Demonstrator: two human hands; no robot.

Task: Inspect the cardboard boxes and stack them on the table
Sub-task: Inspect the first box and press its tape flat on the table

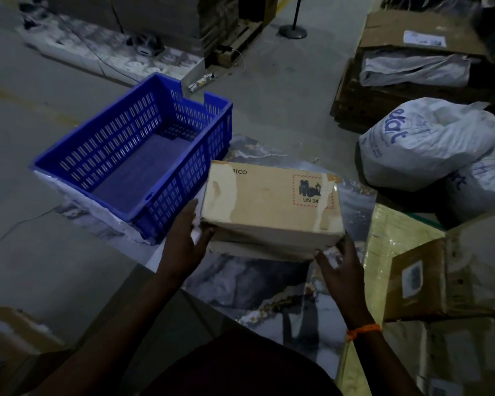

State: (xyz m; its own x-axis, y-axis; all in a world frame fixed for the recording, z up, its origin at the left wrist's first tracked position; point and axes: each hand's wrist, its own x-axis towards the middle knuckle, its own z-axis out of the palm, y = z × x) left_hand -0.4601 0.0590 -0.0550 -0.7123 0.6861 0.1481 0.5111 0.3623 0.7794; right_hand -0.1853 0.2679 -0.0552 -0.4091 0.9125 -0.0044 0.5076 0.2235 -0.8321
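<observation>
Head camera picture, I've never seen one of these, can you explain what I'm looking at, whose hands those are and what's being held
This is a single wide-angle view from a camera worn on a person's head, looking forward and down, so the two arms coming in from the bottom are the wearer's own. There is no machine here, just bare hands. The left hand grips the left end of a cardboard box and the right hand, with an orange band on its wrist, supports the near right corner. The box carries a red-bordered hazard label. It sits low over a marble-patterned table; whether it rests there or is lifted, I cannot tell. Left of it stands an empty blue plastic crate. To the right are white sacks and more cardboard boxes.
</observation>
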